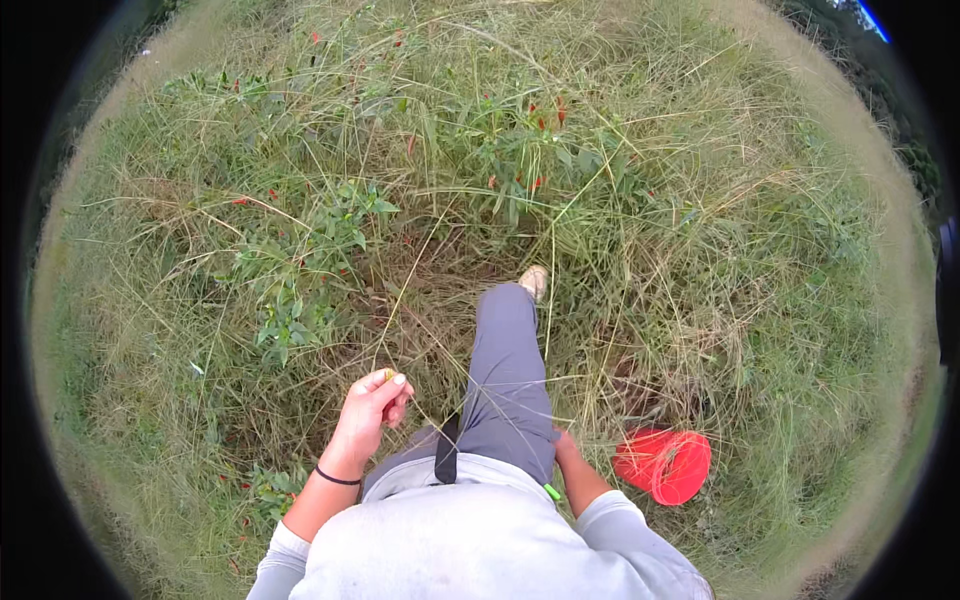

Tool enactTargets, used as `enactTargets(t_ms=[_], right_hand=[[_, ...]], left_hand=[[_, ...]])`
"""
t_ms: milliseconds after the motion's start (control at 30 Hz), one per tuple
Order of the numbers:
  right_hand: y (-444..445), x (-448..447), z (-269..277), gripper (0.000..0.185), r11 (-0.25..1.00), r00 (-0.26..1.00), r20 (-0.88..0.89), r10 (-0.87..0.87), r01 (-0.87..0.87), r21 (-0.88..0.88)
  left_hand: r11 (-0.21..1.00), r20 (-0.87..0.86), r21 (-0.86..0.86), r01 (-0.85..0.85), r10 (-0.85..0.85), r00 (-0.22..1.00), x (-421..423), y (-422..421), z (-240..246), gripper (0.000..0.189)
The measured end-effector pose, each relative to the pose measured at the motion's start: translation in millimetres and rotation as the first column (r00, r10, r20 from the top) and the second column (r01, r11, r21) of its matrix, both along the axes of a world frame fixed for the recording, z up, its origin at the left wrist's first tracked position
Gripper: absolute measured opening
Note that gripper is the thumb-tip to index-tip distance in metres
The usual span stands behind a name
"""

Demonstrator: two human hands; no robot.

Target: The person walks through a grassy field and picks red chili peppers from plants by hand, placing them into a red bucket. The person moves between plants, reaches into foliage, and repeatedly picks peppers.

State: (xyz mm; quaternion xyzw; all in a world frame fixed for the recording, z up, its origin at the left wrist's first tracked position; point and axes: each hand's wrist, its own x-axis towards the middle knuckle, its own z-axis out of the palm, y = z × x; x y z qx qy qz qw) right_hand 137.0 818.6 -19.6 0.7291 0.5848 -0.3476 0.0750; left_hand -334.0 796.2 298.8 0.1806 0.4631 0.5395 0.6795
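Note:
My left hand (373,411) is raised over the grass at the left of my body, with thumb and forefinger pinched together. Between them shows a small yellow-green bit (389,375), too small to name surely. My right hand (562,445) hangs low beside my right thigh; its fingers are mostly hidden, so whether it holds anything is unclear. To the right of that hand, a red bucket-like container (688,466) lies tilted in the grass, with dry blades across it. Ahead stand leafy pepper plants (341,225) bearing red peppers (561,111).
Tall tangled grass (750,247) surrounds me, with long stalks crossing before my legs. A light shoe (534,282) stands forward on matted dry grass (442,281). Another low leafy plant (270,487) with red spots grows at the lower left. Dark foliage edges the upper right.

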Motion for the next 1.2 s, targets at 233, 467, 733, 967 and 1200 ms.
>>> enactTargets(t_ms=[233,467,733,967,1200], right_hand=[[114,-148,135,0.033,0.866,0.873,0.074,0.482,-0.487,0.108],[194,-198,197,0.056,0.591,0.753,0.159,0.638,-0.611,0.526],[283,-219,265,0.049,0.656,0.915,-0.111,0.388,-0.19,0.73],[412,-159,262,0.044,0.486,0.834,0.319,0.451,-0.529,0.696],[463,12,208,0.032,0.761,0.807,0.562,-0.182,-0.247,0.6]], left_hand=[[0.963,-0.043,-0.179,-0.2,0.196,0.98,-34,-44,-38,0.018],[0.967,-0.295,-0.05,0.25,-0.253,0.921,7,3,-51,0.016],[0.47,-0.967,0.249,0.847,0.173,0.188,67,156,-21,0.047],[0.489,-0.964,-0.077,0.869,0.186,-0.19,118,339,45,0.042],[0.538,-0.988,-0.015,0.843,-0.135,0.069,129,422,-1,0.024]])
